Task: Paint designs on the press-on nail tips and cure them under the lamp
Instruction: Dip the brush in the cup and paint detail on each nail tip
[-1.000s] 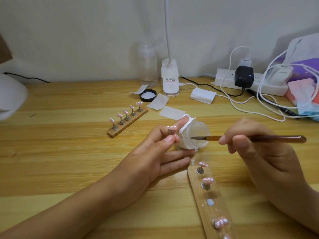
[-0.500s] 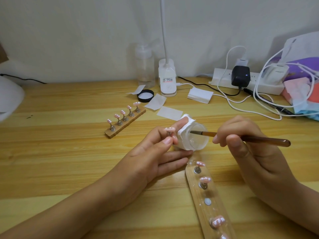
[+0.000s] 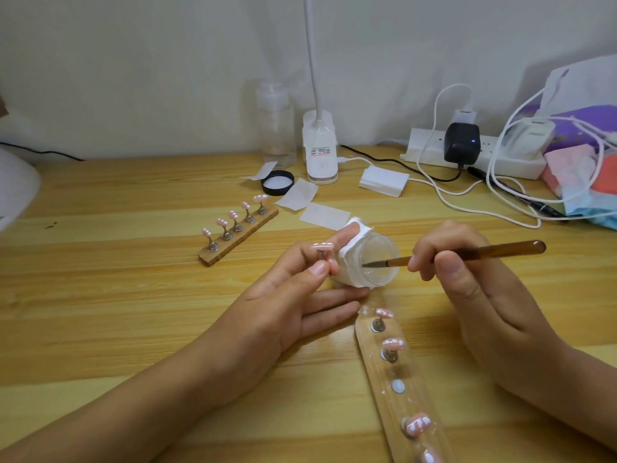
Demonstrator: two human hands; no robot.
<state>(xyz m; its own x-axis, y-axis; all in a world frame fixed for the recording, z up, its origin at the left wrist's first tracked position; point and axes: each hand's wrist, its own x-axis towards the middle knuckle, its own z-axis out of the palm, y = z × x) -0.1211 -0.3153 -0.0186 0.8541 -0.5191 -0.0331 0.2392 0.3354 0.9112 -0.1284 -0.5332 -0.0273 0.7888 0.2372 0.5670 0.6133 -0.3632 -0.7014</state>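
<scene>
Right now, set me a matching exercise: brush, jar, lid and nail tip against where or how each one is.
1 brush
2 jar
3 lid
4 nail tip

A pinched in left hand
B flat beside lamp base
C tilted, bristles in its mouth
D gripped by right hand

Pairs: 1-D, 2-C, 3-B, 4-A

Bare left hand (image 3: pixel 287 305); bare right hand (image 3: pixel 477 295)
</scene>
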